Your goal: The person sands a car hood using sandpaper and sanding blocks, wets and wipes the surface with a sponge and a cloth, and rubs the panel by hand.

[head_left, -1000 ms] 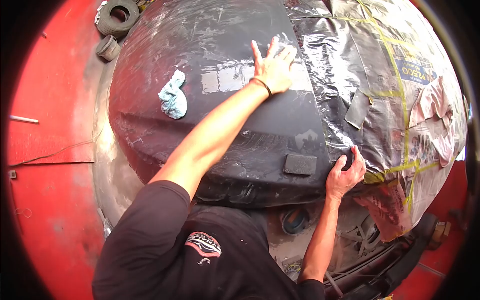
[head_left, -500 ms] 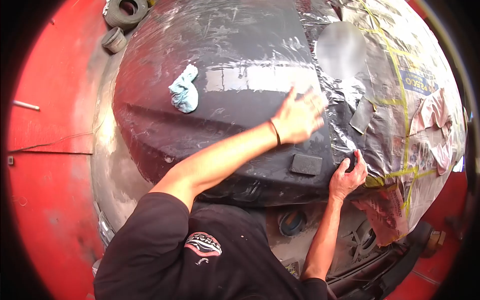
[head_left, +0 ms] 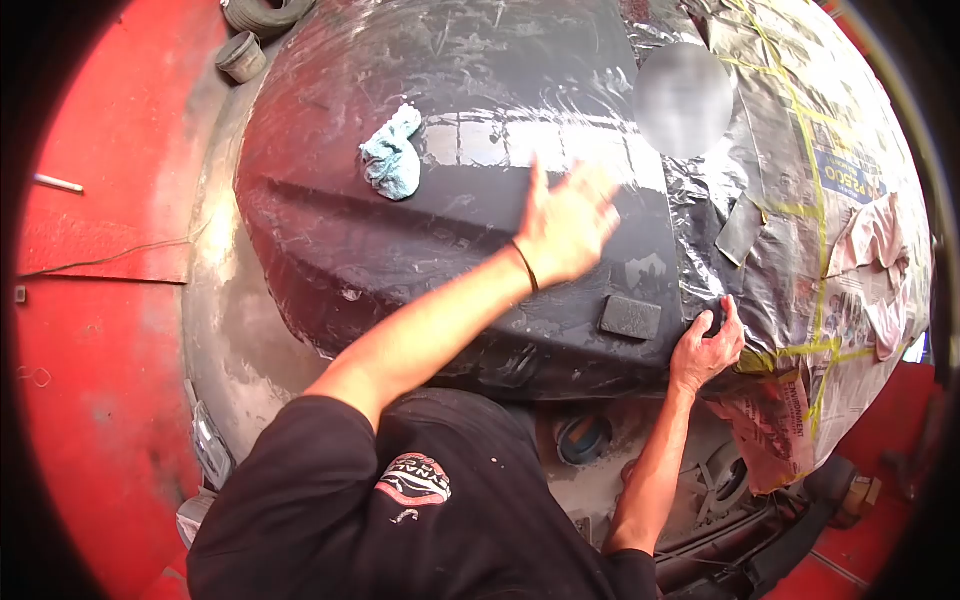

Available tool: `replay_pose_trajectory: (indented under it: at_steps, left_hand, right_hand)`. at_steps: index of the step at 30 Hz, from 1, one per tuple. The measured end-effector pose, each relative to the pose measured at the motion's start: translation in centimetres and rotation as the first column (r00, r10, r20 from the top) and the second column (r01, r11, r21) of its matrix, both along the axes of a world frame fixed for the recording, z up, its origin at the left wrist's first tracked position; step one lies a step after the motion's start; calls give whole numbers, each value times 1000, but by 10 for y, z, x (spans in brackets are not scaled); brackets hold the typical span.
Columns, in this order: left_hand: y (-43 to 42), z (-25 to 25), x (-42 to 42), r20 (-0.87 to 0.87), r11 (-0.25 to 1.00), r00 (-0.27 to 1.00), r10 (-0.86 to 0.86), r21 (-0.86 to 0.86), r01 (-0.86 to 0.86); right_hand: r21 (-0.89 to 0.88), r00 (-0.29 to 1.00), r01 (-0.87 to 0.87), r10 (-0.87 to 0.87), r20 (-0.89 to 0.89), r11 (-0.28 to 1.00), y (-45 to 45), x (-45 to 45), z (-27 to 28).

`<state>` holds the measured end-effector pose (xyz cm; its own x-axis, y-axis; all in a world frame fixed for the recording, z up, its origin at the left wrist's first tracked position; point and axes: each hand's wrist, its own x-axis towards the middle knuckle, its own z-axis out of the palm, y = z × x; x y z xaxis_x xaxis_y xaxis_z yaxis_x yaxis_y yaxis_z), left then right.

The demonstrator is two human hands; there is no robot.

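Observation:
My left hand (head_left: 570, 222), with a dark band at the wrist, is over the dark bonnet-like car panel (head_left: 460, 215). Its fingers are spread and smeared by motion; nothing shows in it. Contact with the surface cannot be told. At the panel's lower right edge my right hand (head_left: 705, 350) rests by the shiny plastic masking (head_left: 705, 235), thumb and forefinger apart. Between the hands lies a small dark rectangular block (head_left: 631, 317). A crumpled light-blue cloth (head_left: 391, 160) sits on the panel, left of my left hand.
Newspaper masking (head_left: 790, 200) with yellow tape covers the right side, bearing a pinkish cloth (head_left: 872, 240) and a grey flat strip (head_left: 740, 230). A blurred grey oval (head_left: 684, 100) hides part of the view. A tyre (head_left: 265, 15) and a bucket (head_left: 241, 58) stand upper left.
My left hand has swept left over the panel, uncovering a pale patch above the block. My right hand keeps its place at the edge. The whole view has shifted slightly.

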<state>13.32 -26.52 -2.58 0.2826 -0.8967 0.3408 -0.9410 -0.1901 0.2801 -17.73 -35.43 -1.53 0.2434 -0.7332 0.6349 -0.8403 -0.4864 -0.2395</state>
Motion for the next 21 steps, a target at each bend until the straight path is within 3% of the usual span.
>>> replay_pose_trajectory:
  at_steps: [1,2,3,5,7,8,9,11,13,15,16,21]
  left_hand:
    - [-8,11,28,149,965,983,108,224,-140]
    - [-14,-1,64,122,970,965,234,39,-240]
    - [-14,16,89,-115,971,964,240,43,-236]
    - [-29,0,79,-111,940,934,339,3,-340]
    - [-23,4,15,79,958,969,236,148,-245]
    - [-11,14,-18,76,971,991,115,200,-128]
    - [1,9,-34,-68,1000,997,24,8,-24]
    - [4,1,-13,12,999,999,-46,3,46]
    - [-4,2,28,182,985,978,103,117,-125]
    - [-11,11,66,-112,991,984,135,-7,-137]
    - [-12,4,55,-75,980,983,167,-93,-173]
    - [29,-2,23,-44,1000,999,-10,-30,8]
  right_hand:
    - [8,1000,-9,9,7,1000,1,-1,0]
    - [15,1000,-15,15,15,1000,0,-1,0]
    - [20,999,-20,19,27,1000,-1,-1,0]
    - [20,1000,5,-5,17,1000,1,0,0]
    - [28,1000,18,-19,22,999,0,2,0]
    - [30,1000,5,-6,28,1000,0,1,0]
    - [23,1000,10,-11,14,1000,1,-1,-1]
    - [5,1000,17,-17,-10,1000,-1,-1,-3]
    - [5,1000,-20,20,16,1000,-3,-1,-2]
    - [6,999,-23,22,31,1000,0,-4,-2]
    - [5,999,-15,15,30,1000,1,-4,-2]
    - [12,999,25,-25,32,1000,1,3,0]
